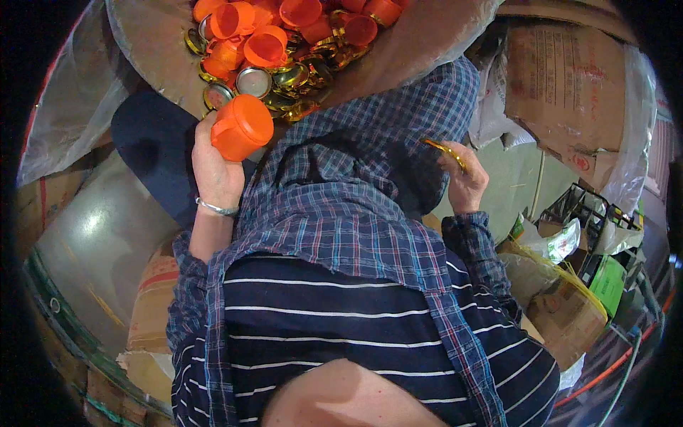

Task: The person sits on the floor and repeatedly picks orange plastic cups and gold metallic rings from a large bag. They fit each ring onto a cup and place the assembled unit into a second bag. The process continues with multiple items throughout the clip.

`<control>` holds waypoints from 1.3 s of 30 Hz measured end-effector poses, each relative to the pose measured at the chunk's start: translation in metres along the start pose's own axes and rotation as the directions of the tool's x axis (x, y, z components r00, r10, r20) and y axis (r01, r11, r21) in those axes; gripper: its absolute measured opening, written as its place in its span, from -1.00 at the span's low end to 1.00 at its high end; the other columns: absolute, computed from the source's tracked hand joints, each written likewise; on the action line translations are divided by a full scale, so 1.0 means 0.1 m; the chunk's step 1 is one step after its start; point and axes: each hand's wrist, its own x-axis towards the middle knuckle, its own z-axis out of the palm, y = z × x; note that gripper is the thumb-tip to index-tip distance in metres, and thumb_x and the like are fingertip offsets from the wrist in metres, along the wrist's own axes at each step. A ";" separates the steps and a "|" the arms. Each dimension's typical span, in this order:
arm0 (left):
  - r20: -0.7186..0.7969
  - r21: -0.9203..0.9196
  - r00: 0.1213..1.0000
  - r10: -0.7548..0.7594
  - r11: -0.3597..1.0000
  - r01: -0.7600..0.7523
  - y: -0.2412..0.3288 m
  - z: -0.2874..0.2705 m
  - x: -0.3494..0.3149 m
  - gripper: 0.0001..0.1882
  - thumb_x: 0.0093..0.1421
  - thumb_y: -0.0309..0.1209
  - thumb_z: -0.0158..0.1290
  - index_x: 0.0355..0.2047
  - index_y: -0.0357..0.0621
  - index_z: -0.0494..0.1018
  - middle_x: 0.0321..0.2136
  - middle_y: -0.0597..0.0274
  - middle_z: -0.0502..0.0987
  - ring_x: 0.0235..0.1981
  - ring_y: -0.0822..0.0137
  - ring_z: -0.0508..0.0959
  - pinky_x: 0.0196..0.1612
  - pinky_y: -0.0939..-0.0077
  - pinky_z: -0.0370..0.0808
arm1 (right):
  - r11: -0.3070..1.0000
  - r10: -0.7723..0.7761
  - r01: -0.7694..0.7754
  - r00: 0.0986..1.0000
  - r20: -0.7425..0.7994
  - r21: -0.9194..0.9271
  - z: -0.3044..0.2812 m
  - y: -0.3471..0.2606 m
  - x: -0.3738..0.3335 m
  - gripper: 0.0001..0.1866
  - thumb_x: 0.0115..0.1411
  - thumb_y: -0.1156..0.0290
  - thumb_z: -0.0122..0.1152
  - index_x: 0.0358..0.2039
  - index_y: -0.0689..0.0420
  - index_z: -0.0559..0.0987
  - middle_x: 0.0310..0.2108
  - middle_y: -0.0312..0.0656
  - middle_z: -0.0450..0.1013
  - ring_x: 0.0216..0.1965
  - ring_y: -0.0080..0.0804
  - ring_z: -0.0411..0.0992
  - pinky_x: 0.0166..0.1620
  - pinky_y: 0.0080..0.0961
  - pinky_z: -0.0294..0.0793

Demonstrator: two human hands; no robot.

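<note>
My left hand [217, 171] is closed round an orange plastic cup [245, 128], tilted, with its closed round end facing up. The cup is just in front of the near edge of a large plastic-lined container [153, 50]. Over on the right, beside my knee, my right hand [467, 181] pinches a thin gold-coloured metal lid [448, 153], seen nearly edge-on. Inside the container is a heap of orange cups [265, 46] mixed with gold-rimmed metal lids [254, 82]. Some lids lie with their pale silver faces upward.
A blue plaid cloth [341, 213] covers my lap. At the right stand a big cardboard box [562, 92] under clear plastic, a black crate [576, 206] and a smaller carton [565, 320]. Another carton [153, 299] is near my left elbow, on the grey floor [107, 220].
</note>
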 end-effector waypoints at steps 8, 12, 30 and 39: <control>-0.003 0.009 0.999 -0.040 0.999 0.040 -0.06 0.01 0.01 -0.78 0.36 -0.32 0.00 -0.10 -0.19 0.45 -0.17 0.25 0.56 -0.14 0.35 0.57 -0.01 0.38 0.52 | 0.954 0.219 -0.218 0.976 0.017 0.205 -0.04 -0.05 0.01 -0.79 0.16 0.58 0.33 -0.16 0.26 0.64 -0.27 -0.19 0.60 -0.29 -0.45 0.56 -0.22 -0.54 0.55; -0.005 0.041 1.000 -0.014 0.999 0.014 -0.06 0.03 -0.01 -0.77 0.36 -0.31 0.00 -0.09 -0.19 0.45 -0.17 0.24 0.56 -0.13 0.34 0.58 -0.01 0.39 0.52 | 0.706 0.542 -0.630 0.774 0.326 0.324 -0.25 -0.04 0.02 -0.72 0.22 0.37 0.33 -0.15 0.30 0.62 -0.36 -0.22 0.59 -0.44 -0.56 0.53 -0.43 -0.62 0.48; -0.010 0.016 0.998 -0.066 0.998 0.067 -0.12 0.04 -0.01 -0.77 0.37 -0.31 -0.04 -0.09 -0.18 0.45 -0.18 0.22 0.56 -0.14 0.30 0.58 -0.02 0.32 0.52 | 1.000 -0.012 0.013 0.897 0.442 0.000 0.05 -0.92 0.99 -0.75 0.30 0.34 0.22 -0.15 0.29 0.58 -0.33 -0.28 0.54 -0.27 -0.60 0.46 -0.17 -0.62 0.46; -0.120 0.008 0.991 -0.061 0.998 0.062 -0.09 0.08 -0.05 -0.73 0.33 -0.30 0.02 -0.07 -0.21 0.45 -0.16 0.20 0.55 -0.14 0.28 0.58 -0.02 0.30 0.52 | 0.697 0.009 0.637 0.452 0.892 -0.330 2.61 -0.80 1.82 -0.60 0.22 0.12 0.06 -0.09 0.12 0.57 -0.21 0.02 0.57 -0.11 0.02 0.52 -0.06 -0.17 0.51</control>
